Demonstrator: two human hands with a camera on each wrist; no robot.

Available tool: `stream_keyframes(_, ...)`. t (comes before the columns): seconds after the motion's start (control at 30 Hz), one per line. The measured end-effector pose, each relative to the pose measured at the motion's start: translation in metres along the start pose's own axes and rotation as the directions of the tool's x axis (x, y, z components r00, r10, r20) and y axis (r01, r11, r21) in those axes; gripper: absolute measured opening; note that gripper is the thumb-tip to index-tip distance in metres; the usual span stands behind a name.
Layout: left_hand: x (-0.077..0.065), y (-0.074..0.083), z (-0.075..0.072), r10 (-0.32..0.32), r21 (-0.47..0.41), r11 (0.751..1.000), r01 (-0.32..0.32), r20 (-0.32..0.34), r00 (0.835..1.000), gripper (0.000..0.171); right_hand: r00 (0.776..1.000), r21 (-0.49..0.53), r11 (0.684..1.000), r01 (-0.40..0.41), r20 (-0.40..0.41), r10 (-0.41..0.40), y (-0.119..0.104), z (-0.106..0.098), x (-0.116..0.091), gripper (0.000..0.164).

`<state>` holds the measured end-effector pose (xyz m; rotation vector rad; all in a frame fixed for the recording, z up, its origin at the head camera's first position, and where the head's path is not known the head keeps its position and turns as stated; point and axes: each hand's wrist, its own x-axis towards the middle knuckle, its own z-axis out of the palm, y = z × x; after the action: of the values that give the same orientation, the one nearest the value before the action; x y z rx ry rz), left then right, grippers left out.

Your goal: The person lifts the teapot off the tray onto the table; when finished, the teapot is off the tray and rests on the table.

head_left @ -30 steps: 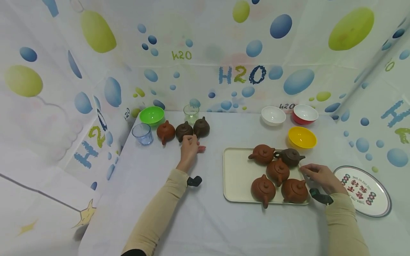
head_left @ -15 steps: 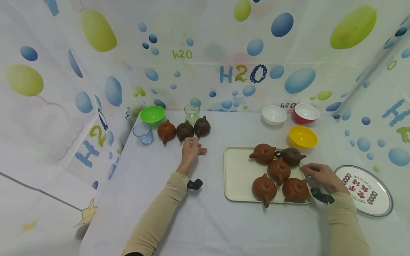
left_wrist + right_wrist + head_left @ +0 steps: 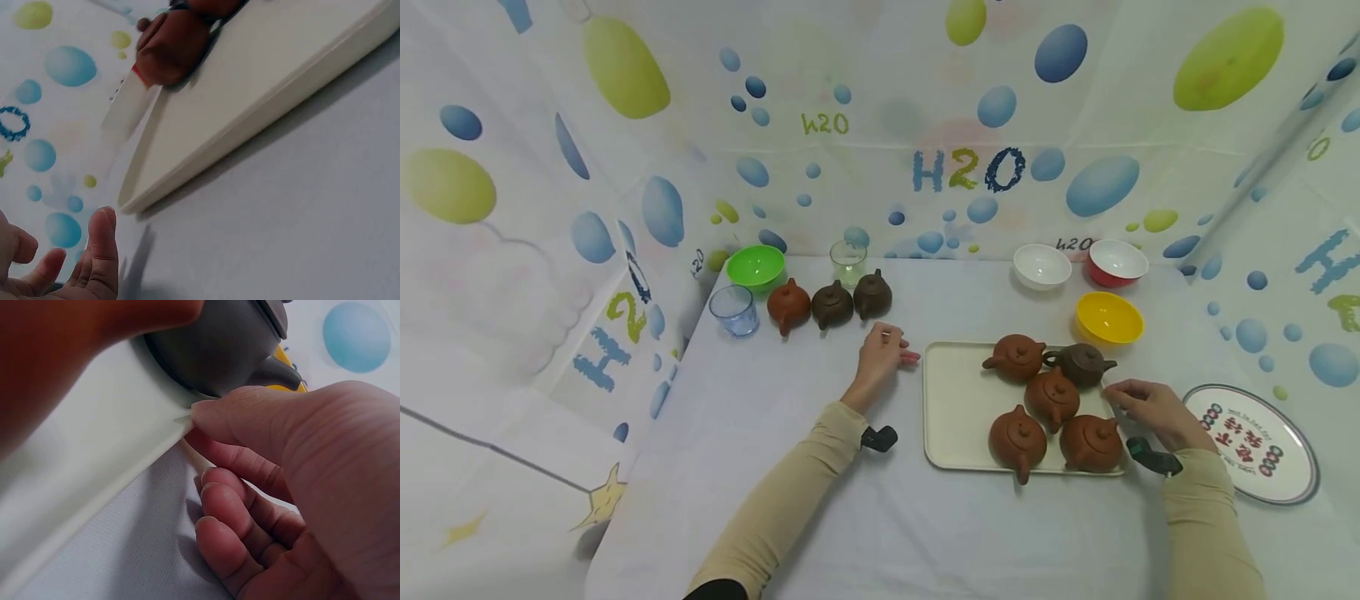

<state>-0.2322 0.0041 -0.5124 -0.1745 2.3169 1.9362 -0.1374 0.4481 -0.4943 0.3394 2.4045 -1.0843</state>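
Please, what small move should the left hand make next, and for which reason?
I would probably bring the left hand to the left rim of the tray and grip it: this hand is empty and close by, the right hand pinches the right rim, and five teapots sit there, so support from both sides seems safer.

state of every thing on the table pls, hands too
Tray, lying flat
Left hand, holding nothing
Right hand, pinching the tray's right edge
Tray's five teapots, upright, lids on
Three other teapots, upright
Green bowl, upright
White bowl, upright
Red bowl, upright
Yellow bowl, upright
Blue glass, upright
Clear glass, upright
Oval plate, printed side up
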Motion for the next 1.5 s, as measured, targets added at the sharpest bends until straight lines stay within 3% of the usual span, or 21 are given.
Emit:
stream_keyframes(0.2, -0.005, 0.005, 0.02, 0.02, 0.013, 1.0, -0.021, 0.114, 0.993, 0.024, 1.0, -0.006, 1.0, 0.009, -0.006, -0.009, -0.001, 0.0, 0.0, 0.066)
stream_keyframes(0.3, -0.008, 0.011, 0.031, 0.031, 0.025, 0.999, -0.037, 0.209, 0.978, 0.025, 1.0, -0.011, 1.0, -0.001, -0.006, 0.001, 0.0, 0.0, 0.0, 0.068)
stream_keyframes(0.37, -0.01, 0.015, 0.039, 0.032, 0.056, 0.997, -0.051, 0.293, 0.956, 0.026, 1.0, -0.009, 1.0, -0.005, -0.003, 0.005, 0.0, -0.001, 0.0, 0.07)
stream_keyframes(0.47, -0.014, 0.02, 0.05, -0.007, 0.092, 0.995, -0.036, 0.431, 0.902, 0.028, 1.0, -0.008, 1.0, -0.002, 0.001, 0.003, 0.0, -0.001, 0.0, 0.071)
stream_keyframes(0.53, -0.016, 0.023, 0.06, -0.053, 0.087, 0.996, 0.011, 0.494, 0.868, 0.027, 1.0, -0.008, 1.0, -0.004, 0.001, 0.004, 0.0, -0.001, 0.0, 0.07)
stream_keyframes(0.6, -0.017, 0.024, 0.07, -0.1, 0.07, 0.995, 0.074, 0.512, 0.853, 0.026, 1.0, -0.004, 1.0, -0.004, 0.0, 0.004, 0.001, -0.001, 0.0, 0.069)
stream_keyframes(0.7, -0.015, 0.025, 0.085, -0.134, 0.059, 0.991, 0.121, 0.467, 0.874, 0.025, 1.0, 0.006, 1.0, -0.005, -0.002, 0.005, 0.002, 0.0, 0.001, 0.068)
stream_keyframes(0.83, -0.013, 0.027, 0.101, -0.121, 0.133, 0.989, 0.069, 0.442, 0.889, 0.026, 1.0, 0.007, 1.0, -0.003, 0.004, 0.003, 0.003, 0.002, 0.002, 0.07)
stream_keyframes(1.0, -0.013, 0.031, 0.107, -0.105, 0.19, 0.982, 0.015, 0.474, 0.874, 0.025, 1.0, -0.004, 1.0, -0.006, -0.002, 0.006, 0.002, 0.0, 0.001, 0.07)
stream_keyframes(1.5, -0.011, 0.03, 0.099, -0.118, 0.152, 0.988, 0.04, 0.548, 0.828, 0.036, 1.0, -0.031, 0.999, -0.021, -0.003, 0.021, -0.002, 0.0, -0.001, 0.074)
